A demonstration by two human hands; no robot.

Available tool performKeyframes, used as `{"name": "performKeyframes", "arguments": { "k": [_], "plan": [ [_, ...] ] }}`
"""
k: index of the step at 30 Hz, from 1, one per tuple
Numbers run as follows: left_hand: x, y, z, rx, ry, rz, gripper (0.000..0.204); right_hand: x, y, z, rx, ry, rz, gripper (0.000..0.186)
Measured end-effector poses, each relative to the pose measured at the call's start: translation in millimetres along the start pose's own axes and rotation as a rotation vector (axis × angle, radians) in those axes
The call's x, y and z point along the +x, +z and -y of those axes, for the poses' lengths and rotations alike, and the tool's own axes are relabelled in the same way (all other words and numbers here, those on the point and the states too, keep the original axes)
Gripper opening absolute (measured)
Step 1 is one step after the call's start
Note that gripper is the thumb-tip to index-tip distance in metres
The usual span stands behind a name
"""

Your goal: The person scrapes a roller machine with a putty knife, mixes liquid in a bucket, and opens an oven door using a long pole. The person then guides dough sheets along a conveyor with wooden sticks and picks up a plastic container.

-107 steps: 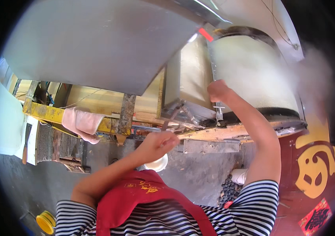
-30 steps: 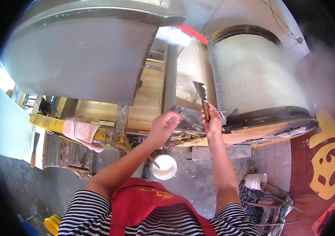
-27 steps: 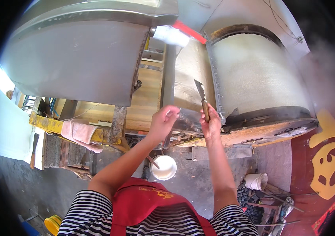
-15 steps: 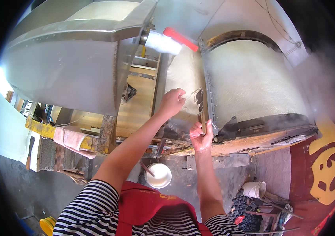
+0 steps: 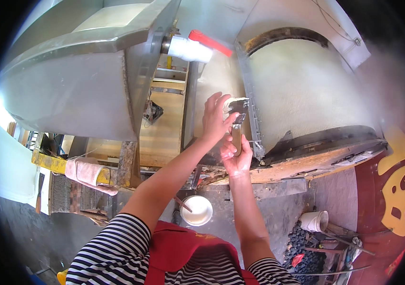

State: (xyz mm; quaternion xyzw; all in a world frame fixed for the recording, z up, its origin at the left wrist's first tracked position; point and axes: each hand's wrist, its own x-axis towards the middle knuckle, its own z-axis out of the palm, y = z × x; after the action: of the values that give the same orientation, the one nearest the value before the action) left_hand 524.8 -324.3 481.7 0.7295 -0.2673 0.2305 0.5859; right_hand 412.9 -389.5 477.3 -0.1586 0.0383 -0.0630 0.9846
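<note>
My right hand (image 5: 236,156) grips the wooden handle (image 5: 237,137) of a scraper, its dark metal blade (image 5: 238,107) pointing up, with pale batter-like residue along the top edge. My left hand (image 5: 214,121) is on the blade from the left, fingers curled at its edge and thumb across it. Behind them lies a trough (image 5: 214,76) of creamy material, bordered on the right by a bolted metal bar (image 5: 252,118). Right of that is a large curved drum (image 5: 302,90) coated white, with steam over it.
A steel hopper (image 5: 69,95) with a white pipe (image 5: 188,50) and red valve handle (image 5: 216,45) is at upper left. A pink towel (image 5: 81,173) hangs on a yellow frame (image 5: 50,161). Below are a white bucket (image 5: 200,213), another bucket (image 5: 313,221) and black lumps (image 5: 297,247).
My left hand has moved up and right onto the blade, where pale residue now shows. My right hand has shifted slightly left with the scraper. The view has swung, showing more hopper top.
</note>
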Motion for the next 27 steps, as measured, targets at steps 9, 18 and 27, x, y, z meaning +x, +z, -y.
{"name": "performKeyframes", "arguments": {
  "k": [9, 18, 27],
  "plan": [
    [9, -8, 35, -0.305, -0.272, 0.041, 0.055, -6, 10, -9, -0.044, -0.065, -0.007, 0.039],
    [12, -18, 37, -0.906, -0.654, 0.154, 0.033, -18, 9, -27, -0.082, -0.107, -0.03, 0.04],
    [3, -21, 21, 0.176, -0.276, 0.521, 0.031, -99, 4, -24, -0.18, -0.268, -0.113, 0.043]
  ]
}}
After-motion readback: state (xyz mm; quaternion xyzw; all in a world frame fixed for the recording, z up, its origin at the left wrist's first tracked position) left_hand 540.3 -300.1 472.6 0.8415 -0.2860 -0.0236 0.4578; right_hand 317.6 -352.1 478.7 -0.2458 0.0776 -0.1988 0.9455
